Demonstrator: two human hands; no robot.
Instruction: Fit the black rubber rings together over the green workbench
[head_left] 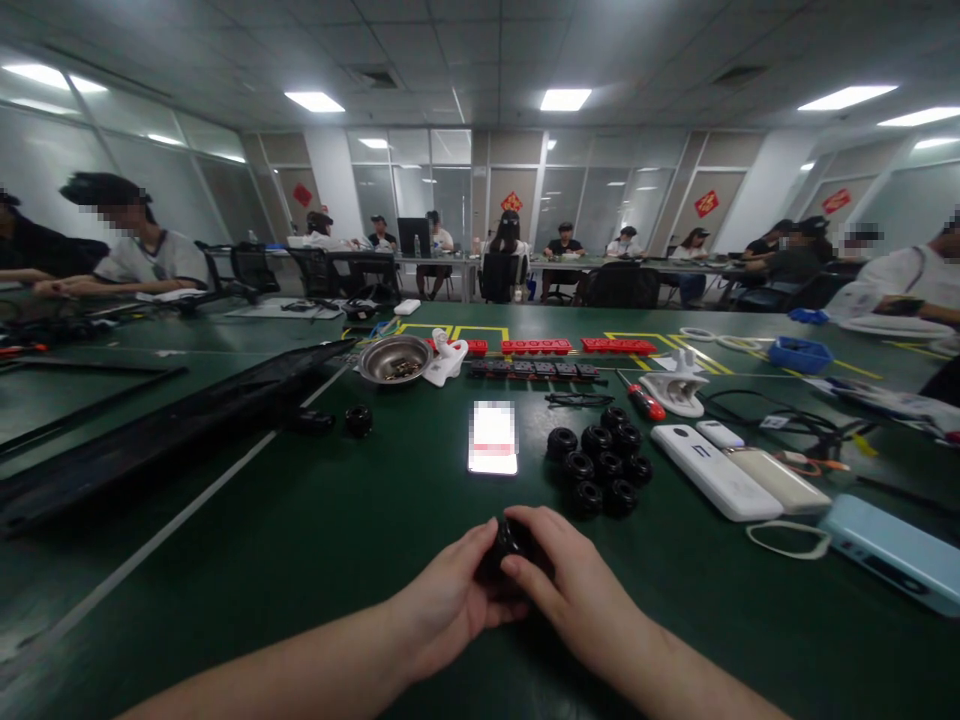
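Between both hands, just above the green table [360, 540], is a glossy black round wheel-like part [512, 540]. My left hand [459, 592] is closed around its left side and underside. My right hand [570, 575] wraps over the top and right side, with the thumb across the front. Fingers cover most of the part. Several similar black round parts [596, 465] sit in a cluster to the right, and one more black round part [358, 421] stands alone at the left. A lit phone [493, 440] lies ahead of my hands.
A metal bowl [395, 360] holds small pieces. Red trays [536, 347], a screwdriver [645, 400], white power banks [716, 472] and a light blue device [896, 550] lie on the table. A long black panel [172, 430] occupies the left. People sit at tables beyond.
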